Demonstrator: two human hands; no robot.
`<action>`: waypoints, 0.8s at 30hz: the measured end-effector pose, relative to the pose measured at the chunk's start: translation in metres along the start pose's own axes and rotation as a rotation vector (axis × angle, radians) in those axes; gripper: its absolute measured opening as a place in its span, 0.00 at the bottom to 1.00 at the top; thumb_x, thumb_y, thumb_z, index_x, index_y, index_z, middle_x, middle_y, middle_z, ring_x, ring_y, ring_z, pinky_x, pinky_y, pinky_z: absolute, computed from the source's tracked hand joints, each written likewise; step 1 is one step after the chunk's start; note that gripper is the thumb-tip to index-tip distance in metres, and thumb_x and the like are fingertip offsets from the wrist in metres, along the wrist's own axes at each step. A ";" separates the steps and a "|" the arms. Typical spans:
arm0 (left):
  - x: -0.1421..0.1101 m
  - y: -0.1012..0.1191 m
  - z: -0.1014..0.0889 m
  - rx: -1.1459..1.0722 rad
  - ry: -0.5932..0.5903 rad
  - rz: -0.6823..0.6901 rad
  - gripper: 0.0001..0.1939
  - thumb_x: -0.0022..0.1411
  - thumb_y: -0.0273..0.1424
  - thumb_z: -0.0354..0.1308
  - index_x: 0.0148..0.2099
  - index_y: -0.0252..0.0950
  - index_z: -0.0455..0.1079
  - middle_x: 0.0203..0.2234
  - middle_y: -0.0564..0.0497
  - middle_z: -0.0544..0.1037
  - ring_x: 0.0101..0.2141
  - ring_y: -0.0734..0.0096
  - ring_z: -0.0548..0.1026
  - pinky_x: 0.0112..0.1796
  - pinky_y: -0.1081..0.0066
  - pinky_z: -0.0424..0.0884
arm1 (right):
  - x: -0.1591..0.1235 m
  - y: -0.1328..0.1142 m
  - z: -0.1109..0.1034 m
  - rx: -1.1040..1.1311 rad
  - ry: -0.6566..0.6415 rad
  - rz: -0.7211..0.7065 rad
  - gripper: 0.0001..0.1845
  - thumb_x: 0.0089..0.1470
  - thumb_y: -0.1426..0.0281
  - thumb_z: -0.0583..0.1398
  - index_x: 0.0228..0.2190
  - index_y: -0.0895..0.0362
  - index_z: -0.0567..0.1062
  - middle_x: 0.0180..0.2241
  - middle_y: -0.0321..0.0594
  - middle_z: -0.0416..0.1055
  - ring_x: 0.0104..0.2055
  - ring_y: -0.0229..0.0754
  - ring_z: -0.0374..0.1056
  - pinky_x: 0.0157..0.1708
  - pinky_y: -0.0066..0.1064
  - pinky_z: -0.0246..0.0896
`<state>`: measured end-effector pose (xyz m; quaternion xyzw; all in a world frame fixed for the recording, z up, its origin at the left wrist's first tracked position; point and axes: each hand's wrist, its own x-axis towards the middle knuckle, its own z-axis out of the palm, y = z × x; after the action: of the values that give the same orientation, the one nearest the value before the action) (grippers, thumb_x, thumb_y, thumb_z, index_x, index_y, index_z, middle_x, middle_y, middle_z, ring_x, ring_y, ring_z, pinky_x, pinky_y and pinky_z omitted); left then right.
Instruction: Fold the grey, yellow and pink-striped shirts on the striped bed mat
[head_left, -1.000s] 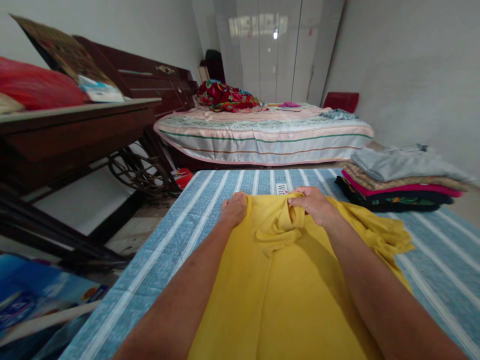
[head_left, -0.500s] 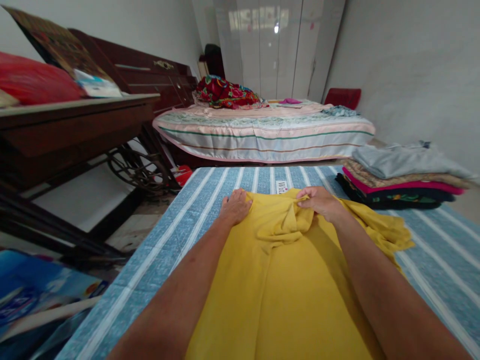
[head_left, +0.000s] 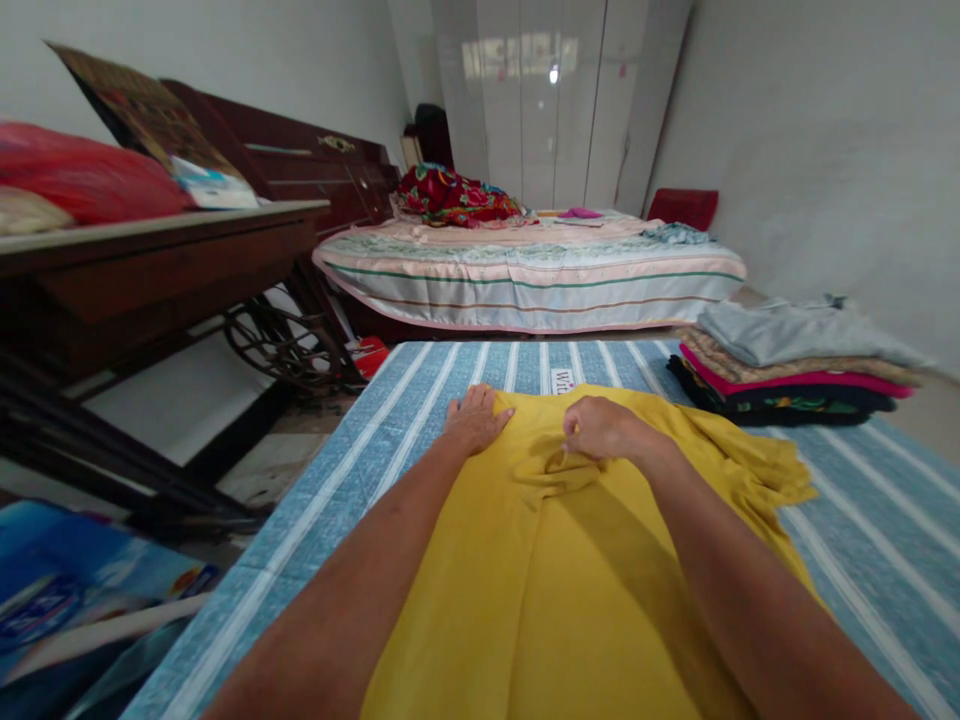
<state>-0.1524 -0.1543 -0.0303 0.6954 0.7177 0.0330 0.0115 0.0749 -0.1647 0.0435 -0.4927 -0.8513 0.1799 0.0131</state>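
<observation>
A yellow short-sleeved shirt (head_left: 585, 580) lies spread over a blue-and-white striped cover (head_left: 330, 490), with one sleeve (head_left: 772, 465) out to the right. My left hand (head_left: 476, 420) rests flat, fingers extended, on the shirt's far left edge. Over the upper middle of the shirt, my right hand (head_left: 604, 428) is closed in a pinch on a bunched fold of the yellow fabric. Just beyond the shirt's far edge, a white printed label with lettering (head_left: 561, 380) shows on the cover.
A stack of folded clothes (head_left: 795, 370) sits to the right on the striped cover. Beyond is a bed (head_left: 540, 275) with a red floral bundle (head_left: 457, 195). At left stands a sewing machine table (head_left: 172, 245) holding a red bag (head_left: 90, 175); a blue package (head_left: 82, 580) lies below.
My right hand has moved left and a little nearer, drawing the pinched fold with it. The sleeve has shifted slightly left. My left hand stays at the far left edge.
</observation>
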 end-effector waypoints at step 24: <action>-0.010 0.019 0.006 -0.040 0.102 0.056 0.20 0.66 0.40 0.39 0.56 0.40 0.59 0.59 0.46 0.60 0.60 0.60 0.54 0.56 0.56 0.53 | -0.085 0.013 0.043 0.141 0.168 -0.059 0.10 0.48 0.77 0.57 0.32 0.54 0.75 0.26 0.34 0.72 0.30 0.38 0.66 0.29 0.25 0.51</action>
<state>-0.1327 -0.1632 -0.0358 0.7124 0.6967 0.0830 -0.0124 0.1206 -0.2429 0.0122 -0.4786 -0.8465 0.1970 0.1246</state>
